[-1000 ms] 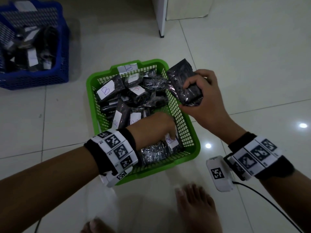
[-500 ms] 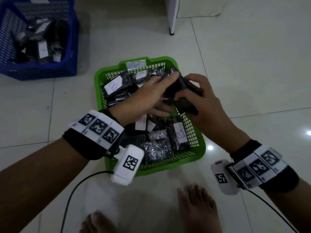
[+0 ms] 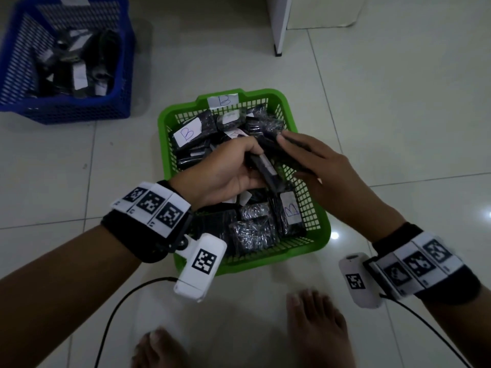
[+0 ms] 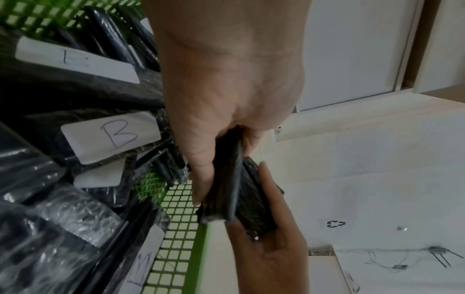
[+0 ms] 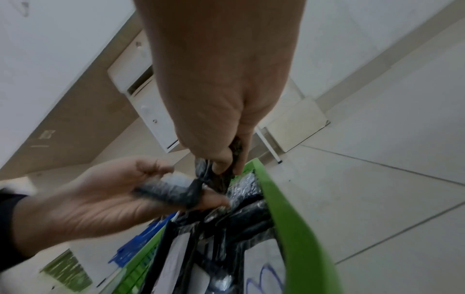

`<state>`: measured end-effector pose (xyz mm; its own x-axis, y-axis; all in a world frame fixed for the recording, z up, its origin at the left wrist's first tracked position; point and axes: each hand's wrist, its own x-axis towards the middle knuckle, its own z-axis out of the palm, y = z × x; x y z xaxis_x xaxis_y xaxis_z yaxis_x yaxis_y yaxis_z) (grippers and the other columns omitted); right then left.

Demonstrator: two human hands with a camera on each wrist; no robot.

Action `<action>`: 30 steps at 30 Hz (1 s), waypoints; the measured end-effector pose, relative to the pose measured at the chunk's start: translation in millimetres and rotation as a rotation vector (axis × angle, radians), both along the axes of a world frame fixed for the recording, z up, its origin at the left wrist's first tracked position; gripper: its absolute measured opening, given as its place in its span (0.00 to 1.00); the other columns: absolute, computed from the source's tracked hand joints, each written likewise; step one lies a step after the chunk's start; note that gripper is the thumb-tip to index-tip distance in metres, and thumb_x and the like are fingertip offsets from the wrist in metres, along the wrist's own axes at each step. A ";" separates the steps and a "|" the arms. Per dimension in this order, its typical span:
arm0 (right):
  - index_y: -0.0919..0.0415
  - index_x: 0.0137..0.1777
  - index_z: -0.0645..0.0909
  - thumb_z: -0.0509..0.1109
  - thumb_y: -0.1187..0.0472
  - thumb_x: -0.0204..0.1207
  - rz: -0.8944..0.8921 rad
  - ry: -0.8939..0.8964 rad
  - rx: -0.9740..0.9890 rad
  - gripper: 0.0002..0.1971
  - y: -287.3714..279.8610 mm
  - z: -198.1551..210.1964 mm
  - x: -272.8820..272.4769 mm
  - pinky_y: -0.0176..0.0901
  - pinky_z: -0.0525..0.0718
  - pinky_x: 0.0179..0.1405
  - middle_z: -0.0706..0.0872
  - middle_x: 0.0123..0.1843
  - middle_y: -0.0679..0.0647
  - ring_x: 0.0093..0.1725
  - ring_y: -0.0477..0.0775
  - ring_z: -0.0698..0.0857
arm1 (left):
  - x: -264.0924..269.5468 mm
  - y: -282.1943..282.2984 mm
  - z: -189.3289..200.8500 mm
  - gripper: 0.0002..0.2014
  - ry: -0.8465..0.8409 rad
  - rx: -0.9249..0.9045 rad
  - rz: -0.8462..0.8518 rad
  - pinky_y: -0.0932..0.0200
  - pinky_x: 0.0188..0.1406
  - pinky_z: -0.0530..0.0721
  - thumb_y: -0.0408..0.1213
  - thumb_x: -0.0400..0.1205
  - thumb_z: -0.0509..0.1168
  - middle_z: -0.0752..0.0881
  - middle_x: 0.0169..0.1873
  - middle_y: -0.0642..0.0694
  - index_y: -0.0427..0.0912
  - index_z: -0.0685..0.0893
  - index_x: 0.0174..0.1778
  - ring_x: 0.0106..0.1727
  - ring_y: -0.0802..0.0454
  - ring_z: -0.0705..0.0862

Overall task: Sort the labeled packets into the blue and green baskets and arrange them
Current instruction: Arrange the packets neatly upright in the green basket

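Item: black packet (image 3: 261, 166), held over green basket (image 3: 318, 236).
Left hand (image 3: 225, 172) grips it, fingers curled; right hand (image 3: 316, 166) pinches a second dark packet alongside. Blue basket (image 3: 119, 75) stands far left, part-filled.

Head view looks steeply down from above at the green basket (image 3: 316, 229) on the floor (image 3: 398, 128). Left wrist view sits very near, along the left hand (image 4: 226, 89). Right wrist view likewise, along the right hand (image 5: 216, 89). All three share the basket and both hands.
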<state>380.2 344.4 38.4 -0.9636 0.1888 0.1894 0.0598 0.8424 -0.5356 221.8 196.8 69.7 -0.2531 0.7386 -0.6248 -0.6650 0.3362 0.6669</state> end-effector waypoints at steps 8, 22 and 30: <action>0.64 0.74 0.78 0.74 0.77 0.74 -0.175 0.226 -0.053 0.28 11.0 12.0 8.1 0.26 0.74 0.68 0.80 0.71 0.54 0.68 0.42 0.78 | 2.0 -5.7 -16.0 0.19 0.440 -0.300 -0.332 0.31 0.64 0.84 0.28 0.82 0.69 0.87 0.61 0.33 0.46 0.82 0.68 0.55 0.38 0.89; 0.64 0.54 0.86 0.78 0.74 0.72 -0.173 0.254 -0.126 0.13 5.3 5.3 11.7 0.28 0.81 0.58 0.83 0.62 0.49 0.60 0.39 0.83 | 12.6 -22.3 -27.8 0.15 0.940 -0.153 -0.450 0.62 0.31 0.87 0.39 0.79 0.77 0.85 0.67 0.54 0.58 0.87 0.60 0.34 0.55 0.90; 0.68 0.47 0.84 0.76 0.76 0.72 -0.166 0.235 -0.108 0.07 -1.2 -2.1 8.6 0.38 0.86 0.57 0.86 0.63 0.56 0.59 0.50 0.86 | 36.8 -12.8 -44.4 0.22 0.929 -0.041 -0.418 0.76 0.34 0.79 0.37 0.78 0.79 0.85 0.59 0.57 0.48 0.84 0.67 0.33 0.60 0.87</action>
<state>388.8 343.2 36.2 -0.8500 0.3708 0.3741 0.0552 0.7690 -0.6368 258.7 184.0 25.3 -0.3777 0.8614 -0.3397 0.2853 0.4573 0.8423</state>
